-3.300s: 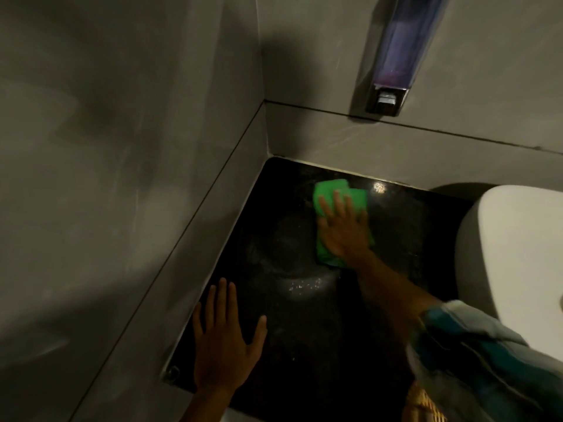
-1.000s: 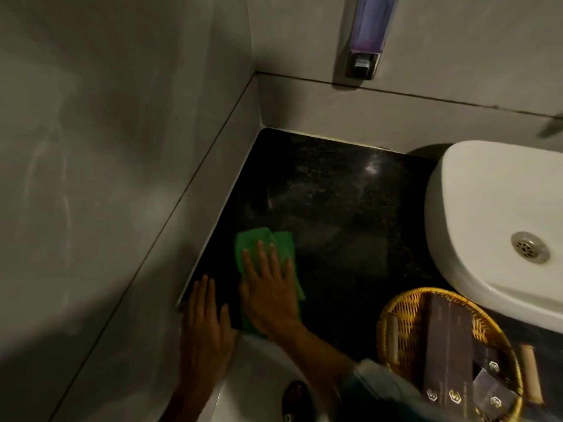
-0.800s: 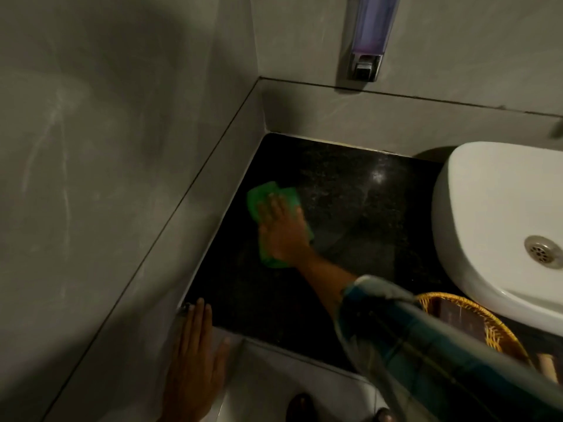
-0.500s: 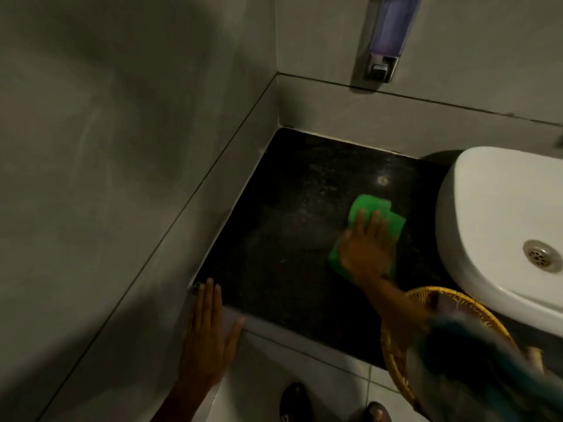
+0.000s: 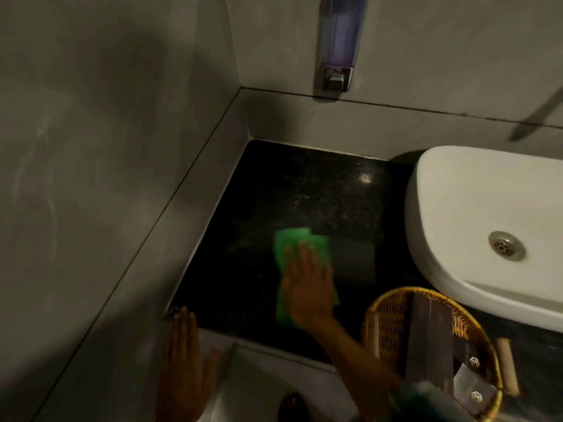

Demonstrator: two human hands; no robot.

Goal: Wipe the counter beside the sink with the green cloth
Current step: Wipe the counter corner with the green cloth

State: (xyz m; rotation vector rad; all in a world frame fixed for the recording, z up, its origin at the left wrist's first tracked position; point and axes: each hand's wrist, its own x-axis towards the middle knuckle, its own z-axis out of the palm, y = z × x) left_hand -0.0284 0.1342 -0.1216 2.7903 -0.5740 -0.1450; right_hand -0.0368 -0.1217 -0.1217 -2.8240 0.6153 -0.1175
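Observation:
The green cloth (image 5: 300,242) lies flat on the black speckled counter (image 5: 292,190), left of the white sink (image 5: 475,208). My right hand (image 5: 307,284) presses palm-down on the cloth's near half, fingers spread, covering much of it. My left hand (image 5: 182,363) rests flat with fingers together at the counter's front left corner, beside the grey wall, holding nothing.
A woven yellow basket (image 5: 384,318) with dark boxes stands at the counter's front right, close to my right forearm. A soap dispenser (image 5: 341,41) hangs on the back wall. Grey tiled walls close the counter on the left and back. A shoe (image 5: 292,406) shows on the floor below.
My right hand has slid the cloth from beside the sink leftward and nearer to the front, toward the counter's middle. The left hand has stayed at the front left corner.

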